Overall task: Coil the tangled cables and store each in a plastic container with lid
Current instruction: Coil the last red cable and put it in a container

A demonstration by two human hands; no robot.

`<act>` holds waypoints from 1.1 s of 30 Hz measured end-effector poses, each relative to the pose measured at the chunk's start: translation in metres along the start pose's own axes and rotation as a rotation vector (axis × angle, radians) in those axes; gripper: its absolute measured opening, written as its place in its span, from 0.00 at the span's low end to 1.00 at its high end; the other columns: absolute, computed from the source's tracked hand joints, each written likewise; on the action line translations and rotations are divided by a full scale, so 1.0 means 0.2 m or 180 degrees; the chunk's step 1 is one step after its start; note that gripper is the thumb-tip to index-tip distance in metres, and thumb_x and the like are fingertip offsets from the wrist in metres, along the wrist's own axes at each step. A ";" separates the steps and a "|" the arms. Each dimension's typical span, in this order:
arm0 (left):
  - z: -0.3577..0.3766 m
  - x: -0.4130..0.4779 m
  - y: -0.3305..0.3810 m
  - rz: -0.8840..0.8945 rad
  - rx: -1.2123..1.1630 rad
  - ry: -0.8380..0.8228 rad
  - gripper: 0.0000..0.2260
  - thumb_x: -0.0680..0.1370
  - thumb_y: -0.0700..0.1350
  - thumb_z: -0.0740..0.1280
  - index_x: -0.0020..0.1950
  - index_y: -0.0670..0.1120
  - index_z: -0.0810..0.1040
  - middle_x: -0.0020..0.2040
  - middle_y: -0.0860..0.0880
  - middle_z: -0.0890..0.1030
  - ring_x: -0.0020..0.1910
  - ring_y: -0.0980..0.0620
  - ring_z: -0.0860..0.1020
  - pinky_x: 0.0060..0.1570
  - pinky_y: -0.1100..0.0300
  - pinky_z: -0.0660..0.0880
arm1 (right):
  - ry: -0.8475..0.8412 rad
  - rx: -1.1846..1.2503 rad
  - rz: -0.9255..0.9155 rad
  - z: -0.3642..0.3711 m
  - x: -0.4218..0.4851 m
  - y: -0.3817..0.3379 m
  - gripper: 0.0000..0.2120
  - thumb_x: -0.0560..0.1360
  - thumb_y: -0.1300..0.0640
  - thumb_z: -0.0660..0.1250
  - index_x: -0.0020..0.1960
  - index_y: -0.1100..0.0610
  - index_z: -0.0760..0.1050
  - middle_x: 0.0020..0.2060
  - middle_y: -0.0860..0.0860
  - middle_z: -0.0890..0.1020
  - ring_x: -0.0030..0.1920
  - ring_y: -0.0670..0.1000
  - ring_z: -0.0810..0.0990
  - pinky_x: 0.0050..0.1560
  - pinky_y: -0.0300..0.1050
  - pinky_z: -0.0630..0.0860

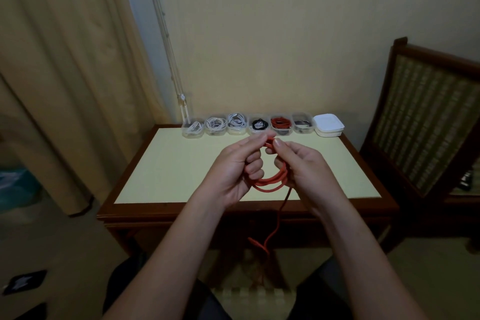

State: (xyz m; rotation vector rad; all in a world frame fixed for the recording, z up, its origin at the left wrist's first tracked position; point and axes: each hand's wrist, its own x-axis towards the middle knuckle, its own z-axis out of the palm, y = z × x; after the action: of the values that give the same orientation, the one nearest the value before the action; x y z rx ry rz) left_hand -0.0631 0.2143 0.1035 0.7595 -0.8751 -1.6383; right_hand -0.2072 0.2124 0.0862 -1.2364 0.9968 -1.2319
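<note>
An orange cable (pixel 270 182) is partly wound into loops, held above the middle of the table (pixel 166 169). My left hand (pixel 233 169) grips the left side of the coil. My right hand (pixel 304 163) pinches its top and holds its right side. The cable's loose tail (pixel 275 226) hangs down past the table's front edge toward my lap. Along the table's far edge stands a row of several clear plastic containers (pixel 246 126) without lids, each holding a coiled cable: white ones at the left, then a black one, a red one, and a dark one.
A stack of white lids (pixel 328 125) sits at the right end of the row. A wooden chair with a woven back (pixel 426 122) stands right of the table. Curtains (pixel 65 73) hang at the left. Blind cords (pixel 181 104) dangle by the back-left corner.
</note>
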 end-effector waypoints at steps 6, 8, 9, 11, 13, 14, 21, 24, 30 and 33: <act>-0.01 0.00 -0.01 -0.0152 -0.0031 -0.0077 0.15 0.75 0.45 0.69 0.60 0.42 0.82 0.29 0.52 0.52 0.19 0.60 0.55 0.20 0.66 0.51 | 0.0039 -0.0095 -0.0021 0.01 0.00 0.02 0.15 0.82 0.46 0.63 0.49 0.56 0.81 0.26 0.44 0.66 0.28 0.44 0.60 0.30 0.42 0.56; 0.00 0.00 -0.03 -0.0213 -0.0026 -0.0044 0.16 0.74 0.46 0.71 0.59 0.42 0.82 0.28 0.52 0.53 0.19 0.60 0.54 0.20 0.66 0.51 | 0.0174 -0.0348 -0.0092 0.01 0.00 0.04 0.16 0.82 0.43 0.63 0.47 0.54 0.81 0.26 0.42 0.65 0.27 0.44 0.60 0.31 0.43 0.57; 0.00 -0.01 -0.03 -0.0218 -0.0017 -0.0020 0.15 0.73 0.46 0.71 0.59 0.42 0.82 0.27 0.53 0.55 0.19 0.60 0.54 0.20 0.66 0.50 | 0.0199 -0.0438 -0.0111 0.02 0.00 0.05 0.17 0.82 0.42 0.63 0.47 0.54 0.81 0.26 0.42 0.66 0.28 0.44 0.61 0.31 0.43 0.58; 0.00 -0.01 -0.02 -0.0193 -0.0032 0.0038 0.13 0.76 0.45 0.70 0.58 0.42 0.82 0.26 0.54 0.56 0.19 0.60 0.54 0.19 0.66 0.50 | 0.0153 -0.0498 -0.0149 0.02 0.00 0.05 0.18 0.82 0.41 0.63 0.48 0.54 0.82 0.27 0.43 0.69 0.28 0.43 0.63 0.31 0.42 0.60; -0.02 -0.01 0.00 -0.0196 -0.0173 0.0094 0.10 0.79 0.45 0.67 0.56 0.42 0.82 0.25 0.54 0.56 0.18 0.61 0.54 0.17 0.67 0.50 | 0.0162 -0.0581 -0.0227 0.00 0.00 0.05 0.18 0.82 0.43 0.63 0.48 0.56 0.82 0.28 0.44 0.73 0.28 0.42 0.66 0.31 0.38 0.62; -0.03 -0.01 0.01 -0.0198 -0.0297 0.0130 0.09 0.79 0.44 0.66 0.55 0.43 0.82 0.25 0.54 0.56 0.18 0.60 0.53 0.17 0.67 0.50 | 0.0238 -0.0700 -0.0284 -0.01 0.00 0.04 0.18 0.82 0.44 0.64 0.47 0.57 0.81 0.28 0.43 0.74 0.28 0.41 0.67 0.31 0.35 0.63; -0.18 0.00 0.16 0.0031 -0.1110 0.0513 0.09 0.77 0.42 0.66 0.55 0.41 0.80 0.22 0.54 0.58 0.15 0.57 0.55 0.14 0.66 0.51 | 0.0547 -0.1180 -0.0327 -0.22 0.01 0.08 0.14 0.79 0.47 0.70 0.45 0.58 0.80 0.29 0.48 0.69 0.29 0.42 0.67 0.31 0.33 0.66; -0.25 0.00 0.22 0.0151 -0.1474 0.0549 0.08 0.75 0.41 0.65 0.52 0.41 0.79 0.22 0.54 0.59 0.14 0.56 0.56 0.14 0.64 0.53 | 0.0763 -0.1354 -0.0335 -0.28 0.00 0.10 0.10 0.79 0.49 0.69 0.45 0.55 0.81 0.30 0.47 0.74 0.29 0.39 0.69 0.33 0.36 0.66; -0.35 0.00 0.26 0.0391 -0.2071 0.0956 0.10 0.82 0.40 0.59 0.57 0.38 0.77 0.26 0.54 0.62 0.18 0.57 0.58 0.19 0.66 0.56 | 0.0837 -0.2271 -0.0511 -0.29 0.00 0.15 0.10 0.80 0.51 0.69 0.42 0.54 0.80 0.32 0.46 0.79 0.34 0.43 0.76 0.35 0.41 0.69; -0.31 0.01 0.22 0.0673 -0.1610 0.1313 0.12 0.83 0.39 0.60 0.64 0.37 0.74 0.27 0.53 0.66 0.20 0.58 0.62 0.21 0.68 0.60 | 0.0732 -0.2799 -0.0826 -0.23 -0.01 0.16 0.11 0.81 0.51 0.67 0.42 0.53 0.80 0.31 0.43 0.79 0.35 0.43 0.76 0.35 0.39 0.68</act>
State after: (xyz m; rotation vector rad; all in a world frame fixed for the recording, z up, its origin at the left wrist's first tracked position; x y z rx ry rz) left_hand 0.0105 0.1948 0.1092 0.5906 -0.2202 -1.3631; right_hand -0.2481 0.2059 0.0484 -1.9704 1.6878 -1.1742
